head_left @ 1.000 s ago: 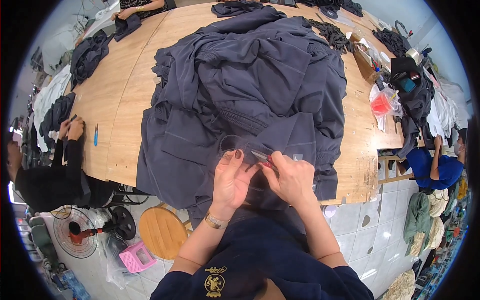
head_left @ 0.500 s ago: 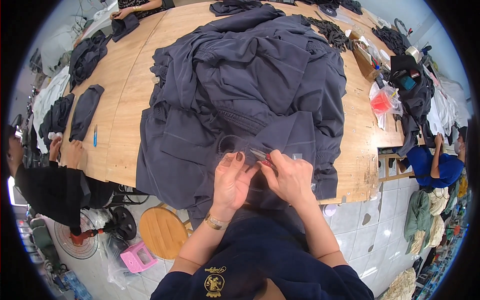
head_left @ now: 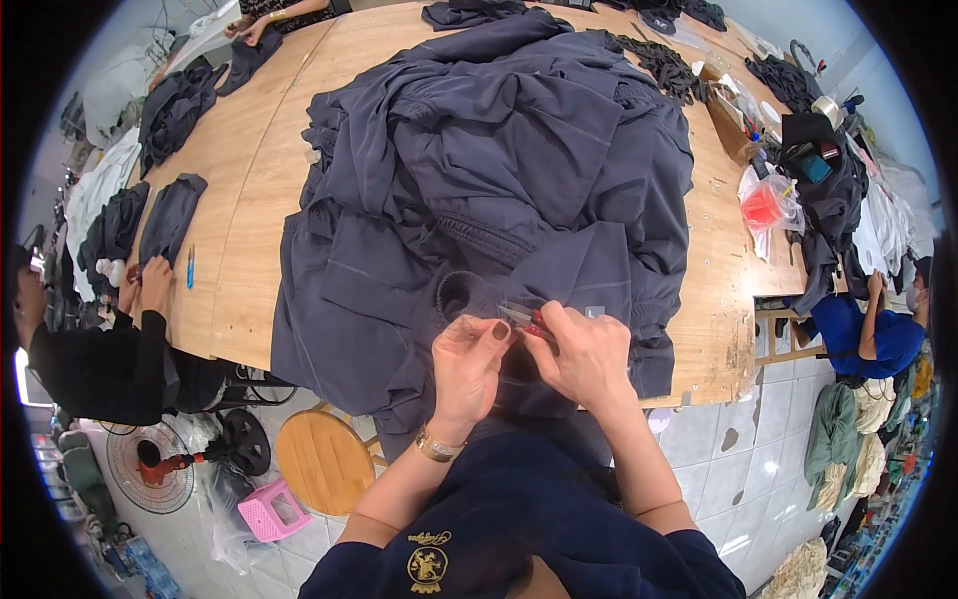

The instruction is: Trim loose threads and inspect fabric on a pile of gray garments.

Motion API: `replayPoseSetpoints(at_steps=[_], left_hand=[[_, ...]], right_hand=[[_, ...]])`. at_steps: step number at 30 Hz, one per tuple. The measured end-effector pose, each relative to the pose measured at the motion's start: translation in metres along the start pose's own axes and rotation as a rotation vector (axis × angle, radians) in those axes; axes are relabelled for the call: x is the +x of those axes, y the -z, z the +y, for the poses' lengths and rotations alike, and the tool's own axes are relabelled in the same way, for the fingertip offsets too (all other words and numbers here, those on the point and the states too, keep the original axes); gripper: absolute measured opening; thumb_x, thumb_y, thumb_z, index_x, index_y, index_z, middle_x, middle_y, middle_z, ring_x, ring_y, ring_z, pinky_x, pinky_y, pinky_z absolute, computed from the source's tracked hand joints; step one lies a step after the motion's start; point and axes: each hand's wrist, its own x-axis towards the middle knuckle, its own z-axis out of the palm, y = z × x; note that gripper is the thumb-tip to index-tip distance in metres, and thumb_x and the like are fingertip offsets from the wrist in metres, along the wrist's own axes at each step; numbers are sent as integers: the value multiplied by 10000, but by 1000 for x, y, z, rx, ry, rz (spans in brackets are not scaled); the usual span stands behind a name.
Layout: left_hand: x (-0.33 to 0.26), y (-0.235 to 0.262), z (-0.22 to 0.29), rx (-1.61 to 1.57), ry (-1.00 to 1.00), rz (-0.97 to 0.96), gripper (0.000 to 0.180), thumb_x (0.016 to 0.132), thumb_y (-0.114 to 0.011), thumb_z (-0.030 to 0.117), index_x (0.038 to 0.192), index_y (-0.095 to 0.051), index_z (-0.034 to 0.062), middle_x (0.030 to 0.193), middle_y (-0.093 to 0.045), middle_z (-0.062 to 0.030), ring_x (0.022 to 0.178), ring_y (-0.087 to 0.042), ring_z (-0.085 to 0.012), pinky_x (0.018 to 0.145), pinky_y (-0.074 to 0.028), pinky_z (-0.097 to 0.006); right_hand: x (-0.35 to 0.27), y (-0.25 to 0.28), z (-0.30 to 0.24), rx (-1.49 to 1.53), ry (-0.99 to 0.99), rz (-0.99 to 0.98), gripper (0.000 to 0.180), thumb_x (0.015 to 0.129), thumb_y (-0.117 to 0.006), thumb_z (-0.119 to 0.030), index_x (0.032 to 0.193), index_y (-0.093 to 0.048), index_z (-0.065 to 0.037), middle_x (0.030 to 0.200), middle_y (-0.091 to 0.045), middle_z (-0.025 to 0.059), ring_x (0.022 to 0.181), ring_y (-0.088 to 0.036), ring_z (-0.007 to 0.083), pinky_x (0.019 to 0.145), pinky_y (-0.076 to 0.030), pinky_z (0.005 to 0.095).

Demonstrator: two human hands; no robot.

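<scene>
Red-handled scissors (head_left: 518, 314): blades point left and slightly away, long axis slanting.
Right hand (head_left: 587, 349): curled tightly round them.
Left hand (head_left: 466, 361): pinched together; on what, I can't tell.

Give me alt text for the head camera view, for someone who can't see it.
A right hand holds red-handled scissors with a left hand close beside them, over a pile of dark clothes on a wooden table. A person in black is at the left, and a person in blue at the right.
</scene>
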Motion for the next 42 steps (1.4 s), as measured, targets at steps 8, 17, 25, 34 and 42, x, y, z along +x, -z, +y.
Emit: replayPoseSetpoints(at_steps=[8,17,25,34,42], left_hand=[[-4,-2,-5,92,-53,18,96,823,-628,-85,821,-601,8,910,-671,-100,851,-633,-134,810,-502,-252],[-5,0,-6,163,-61,-20,123,826,-616,-96,796,-577,17,919,-675,-109,856,-638,-136,809,-502,-250],[-4,-4,-4,143,-70,-24,113,826,-614,-98,797,-583,7,917,-677,-114,855,-640,-139,807,-506,-248],[-6,-2,-5,197,-70,-38,93,809,-637,-94,814,-609,-6,909,-678,-103,844,-636,-127,793,-514,-250],[-7,-4,-6,291,-101,-42,90,807,-644,-91,833,-630,-6,901,-681,-93,835,-633,-116,796,-514,-250]], right_hand=[[0,7,2,-14,19,-56,240,759,-676,-268,743,-509,-97,604,-553,45,502,-552,242,503,-404,336],[1,6,2,-3,24,-41,238,762,-675,-255,742,-502,-93,596,-542,50,508,-553,240,507,-400,333],[-5,8,7,7,25,-48,240,757,-675,-244,734,-494,-89,592,-535,48,504,-549,237,506,-402,333],[-4,8,5,15,20,-77,225,750,-672,-240,753,-506,-88,595,-542,53,510,-555,246,507,-407,338],[1,7,3,-17,40,-24,234,792,-641,-293,737,-506,-110,572,-559,31,460,-551,218,469,-405,329]])
